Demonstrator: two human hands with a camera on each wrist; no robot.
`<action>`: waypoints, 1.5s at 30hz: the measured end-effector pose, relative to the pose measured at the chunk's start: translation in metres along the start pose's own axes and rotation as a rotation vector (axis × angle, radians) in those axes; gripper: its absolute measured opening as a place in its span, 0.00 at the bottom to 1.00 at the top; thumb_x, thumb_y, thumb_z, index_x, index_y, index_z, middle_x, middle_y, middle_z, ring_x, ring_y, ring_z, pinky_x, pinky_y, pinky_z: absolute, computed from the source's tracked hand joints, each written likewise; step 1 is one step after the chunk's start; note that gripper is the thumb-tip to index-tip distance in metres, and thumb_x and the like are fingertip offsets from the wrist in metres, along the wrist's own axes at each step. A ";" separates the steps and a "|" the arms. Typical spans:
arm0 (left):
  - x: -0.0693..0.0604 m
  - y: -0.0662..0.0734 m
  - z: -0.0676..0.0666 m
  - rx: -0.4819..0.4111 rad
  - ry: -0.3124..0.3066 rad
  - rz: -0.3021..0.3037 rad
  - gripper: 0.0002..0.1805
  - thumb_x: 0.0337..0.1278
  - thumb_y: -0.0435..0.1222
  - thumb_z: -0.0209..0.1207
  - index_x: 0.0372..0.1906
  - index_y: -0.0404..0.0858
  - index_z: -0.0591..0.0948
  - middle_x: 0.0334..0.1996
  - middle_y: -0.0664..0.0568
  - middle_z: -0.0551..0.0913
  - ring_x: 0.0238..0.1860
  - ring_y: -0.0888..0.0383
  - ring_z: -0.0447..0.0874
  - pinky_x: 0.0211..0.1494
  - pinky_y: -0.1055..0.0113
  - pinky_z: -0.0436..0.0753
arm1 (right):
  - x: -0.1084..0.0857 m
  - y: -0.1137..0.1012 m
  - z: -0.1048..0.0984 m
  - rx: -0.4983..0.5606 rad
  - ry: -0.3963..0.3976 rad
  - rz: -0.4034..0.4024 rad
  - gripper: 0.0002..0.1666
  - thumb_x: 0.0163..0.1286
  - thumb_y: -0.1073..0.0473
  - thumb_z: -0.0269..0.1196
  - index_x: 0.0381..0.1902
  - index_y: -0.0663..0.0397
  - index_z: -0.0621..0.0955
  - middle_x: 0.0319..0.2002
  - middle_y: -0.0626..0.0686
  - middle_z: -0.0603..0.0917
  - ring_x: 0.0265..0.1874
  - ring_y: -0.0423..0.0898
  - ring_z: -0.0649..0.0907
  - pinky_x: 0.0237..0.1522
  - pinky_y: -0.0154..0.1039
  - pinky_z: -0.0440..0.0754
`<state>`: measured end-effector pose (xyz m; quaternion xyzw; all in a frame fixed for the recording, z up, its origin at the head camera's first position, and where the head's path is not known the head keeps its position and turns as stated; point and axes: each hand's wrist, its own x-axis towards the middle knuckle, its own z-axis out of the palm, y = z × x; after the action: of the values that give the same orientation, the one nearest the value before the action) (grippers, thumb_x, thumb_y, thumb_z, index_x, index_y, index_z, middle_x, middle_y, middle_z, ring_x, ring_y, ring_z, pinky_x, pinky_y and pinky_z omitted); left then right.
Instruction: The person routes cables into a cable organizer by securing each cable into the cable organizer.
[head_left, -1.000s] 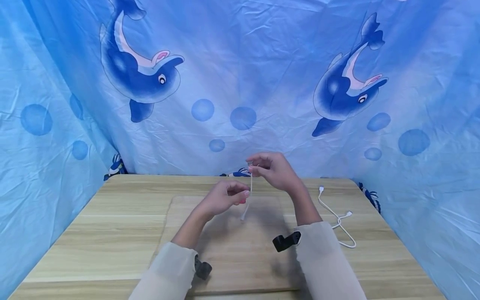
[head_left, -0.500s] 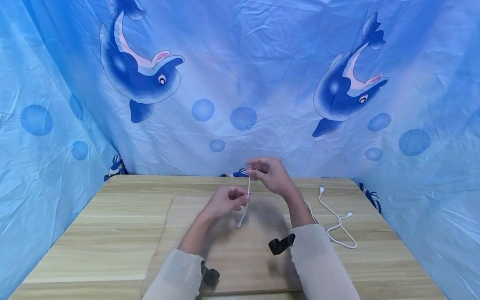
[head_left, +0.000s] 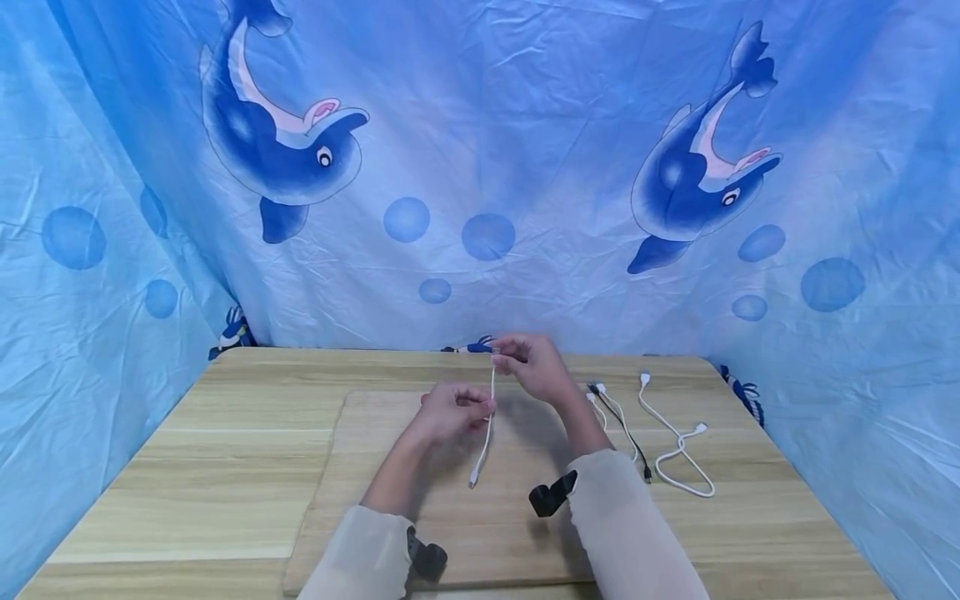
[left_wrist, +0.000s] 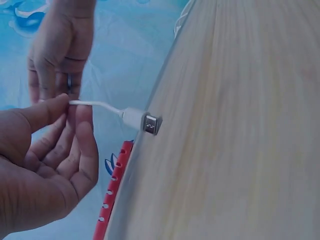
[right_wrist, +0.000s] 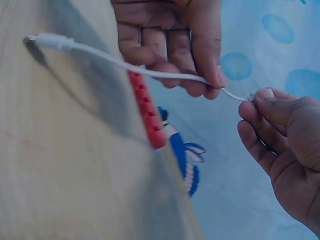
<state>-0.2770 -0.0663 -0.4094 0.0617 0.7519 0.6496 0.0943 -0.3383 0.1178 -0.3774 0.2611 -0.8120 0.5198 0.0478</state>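
Observation:
Both hands hold one short white USB cable above the wooden board. My right hand pinches its upper end between thumb and index finger, hiding most of that end. Lower down, thumb and fingers of my left hand pinch the cord. The free white plug, with its metal tip, hangs below the left hand, close over the board. A red strip with notches lies at the board's far edge in the right wrist view; in the head view the left hand hides most of it.
To the right on the table lie a looped white cable, a black cable and other white cables partly behind my right forearm. A blue dolphin-print curtain hangs behind and at both sides.
Both hands have come down and nearer with the white cable, its free plug now lower over the board. My right forearm has shifted left, uncovering the black cable and white ones beside it.

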 end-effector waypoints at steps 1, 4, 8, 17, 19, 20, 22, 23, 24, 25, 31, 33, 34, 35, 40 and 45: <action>0.000 -0.001 0.000 0.003 0.004 -0.008 0.06 0.66 0.28 0.64 0.43 0.27 0.86 0.34 0.41 0.89 0.30 0.58 0.87 0.43 0.59 0.89 | 0.000 0.003 0.002 0.005 -0.003 0.011 0.12 0.70 0.71 0.66 0.50 0.67 0.84 0.39 0.63 0.89 0.36 0.54 0.89 0.43 0.45 0.88; 0.000 -0.002 -0.001 0.000 0.008 -0.040 0.07 0.64 0.26 0.64 0.43 0.25 0.86 0.34 0.42 0.89 0.29 0.58 0.87 0.41 0.60 0.89 | -0.001 0.013 0.007 0.012 -0.009 0.035 0.12 0.69 0.72 0.66 0.50 0.68 0.84 0.39 0.63 0.88 0.37 0.55 0.89 0.43 0.44 0.88; 0.000 -0.004 -0.002 0.015 0.017 -0.090 0.08 0.63 0.26 0.65 0.44 0.25 0.87 0.32 0.45 0.87 0.27 0.59 0.85 0.35 0.66 0.87 | -0.003 0.025 0.012 -0.001 -0.013 0.060 0.12 0.67 0.72 0.67 0.48 0.69 0.84 0.37 0.60 0.89 0.37 0.53 0.90 0.43 0.41 0.88; 0.002 -0.012 -0.001 0.047 0.020 -0.164 0.05 0.61 0.26 0.66 0.39 0.26 0.88 0.23 0.46 0.86 0.20 0.61 0.82 0.26 0.71 0.84 | -0.011 0.042 0.028 -0.021 0.005 0.161 0.12 0.69 0.70 0.66 0.50 0.66 0.84 0.35 0.53 0.86 0.39 0.48 0.85 0.48 0.43 0.83; 0.002 -0.012 -0.001 0.075 0.021 -0.170 0.05 0.60 0.26 0.66 0.39 0.27 0.88 0.22 0.46 0.87 0.20 0.61 0.82 0.26 0.71 0.83 | -0.012 0.044 0.032 -0.007 0.009 0.173 0.12 0.70 0.70 0.65 0.50 0.66 0.83 0.35 0.53 0.86 0.39 0.49 0.84 0.48 0.43 0.82; 0.002 -0.013 0.000 0.094 0.020 -0.168 0.05 0.60 0.26 0.66 0.38 0.27 0.88 0.22 0.46 0.86 0.20 0.60 0.82 0.26 0.71 0.83 | -0.013 0.045 0.033 0.002 0.010 0.181 0.12 0.70 0.70 0.65 0.50 0.66 0.83 0.35 0.53 0.86 0.39 0.49 0.84 0.47 0.43 0.82; 0.002 -0.013 0.001 0.122 0.022 -0.169 0.04 0.60 0.25 0.66 0.37 0.28 0.88 0.22 0.46 0.86 0.20 0.60 0.82 0.26 0.70 0.83 | -0.012 0.047 0.036 -0.015 0.017 0.179 0.12 0.69 0.71 0.66 0.50 0.67 0.84 0.35 0.53 0.86 0.38 0.49 0.84 0.47 0.43 0.81; 0.002 -0.013 0.001 0.132 0.022 -0.168 0.03 0.60 0.25 0.66 0.37 0.28 0.88 0.22 0.46 0.86 0.20 0.60 0.82 0.26 0.70 0.84 | -0.011 0.048 0.037 -0.015 0.019 0.185 0.12 0.69 0.71 0.65 0.50 0.67 0.83 0.34 0.53 0.85 0.38 0.48 0.84 0.47 0.42 0.81; 0.002 -0.013 0.002 0.146 0.025 -0.167 0.03 0.60 0.25 0.66 0.36 0.29 0.89 0.22 0.46 0.86 0.20 0.60 0.82 0.26 0.69 0.84 | -0.011 0.049 0.038 -0.015 0.019 0.190 0.12 0.69 0.71 0.65 0.50 0.67 0.83 0.34 0.53 0.85 0.37 0.48 0.84 0.46 0.42 0.80; 0.002 -0.013 0.002 0.153 0.029 -0.167 0.03 0.60 0.24 0.66 0.35 0.29 0.89 0.22 0.46 0.86 0.20 0.60 0.82 0.26 0.69 0.85 | -0.010 0.049 0.039 -0.025 0.020 0.189 0.11 0.69 0.71 0.65 0.49 0.67 0.83 0.34 0.53 0.85 0.37 0.48 0.83 0.45 0.41 0.81; 0.003 -0.014 0.003 0.161 0.056 -0.180 0.02 0.60 0.25 0.67 0.34 0.29 0.88 0.23 0.45 0.86 0.20 0.58 0.83 0.26 0.69 0.85 | -0.008 0.050 0.042 -0.079 0.008 0.184 0.11 0.70 0.71 0.65 0.49 0.68 0.83 0.33 0.54 0.85 0.34 0.45 0.83 0.42 0.40 0.82; 0.004 -0.015 0.003 0.158 0.061 -0.189 0.02 0.60 0.25 0.67 0.34 0.30 0.88 0.23 0.44 0.86 0.20 0.58 0.82 0.25 0.69 0.84 | -0.007 0.051 0.043 -0.105 0.008 0.185 0.11 0.70 0.71 0.65 0.49 0.68 0.83 0.33 0.53 0.85 0.34 0.45 0.83 0.42 0.40 0.82; 0.004 -0.015 0.004 0.159 0.065 -0.190 0.02 0.60 0.25 0.67 0.33 0.30 0.89 0.23 0.44 0.86 0.19 0.58 0.82 0.25 0.70 0.84 | -0.007 0.051 0.044 -0.117 0.008 0.185 0.11 0.70 0.70 0.66 0.49 0.67 0.83 0.33 0.53 0.85 0.34 0.45 0.83 0.42 0.39 0.82; 0.004 -0.016 0.004 0.159 0.066 -0.190 0.02 0.59 0.25 0.67 0.33 0.30 0.89 0.22 0.45 0.86 0.19 0.58 0.82 0.25 0.70 0.84 | -0.007 0.051 0.044 -0.129 0.009 0.187 0.11 0.70 0.70 0.66 0.49 0.67 0.84 0.33 0.52 0.85 0.34 0.44 0.83 0.42 0.39 0.82; 0.005 -0.017 0.005 0.192 0.066 -0.181 0.02 0.57 0.24 0.67 0.32 0.29 0.89 0.20 0.46 0.86 0.18 0.59 0.81 0.24 0.71 0.83 | -0.004 0.052 0.045 -0.162 -0.002 0.196 0.11 0.71 0.69 0.66 0.49 0.66 0.84 0.33 0.52 0.86 0.35 0.45 0.83 0.44 0.41 0.82; 0.007 -0.016 0.006 0.219 0.065 -0.202 0.02 0.59 0.26 0.68 0.32 0.30 0.89 0.20 0.46 0.86 0.18 0.59 0.81 0.24 0.72 0.82 | -0.001 0.051 0.044 -0.214 -0.029 0.214 0.10 0.71 0.68 0.66 0.49 0.64 0.84 0.35 0.52 0.86 0.37 0.46 0.84 0.47 0.43 0.83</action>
<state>-0.2820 -0.0617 -0.4264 -0.0252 0.8232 0.5527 0.1277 -0.3533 0.0960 -0.4398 0.1740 -0.8866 0.4285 0.0082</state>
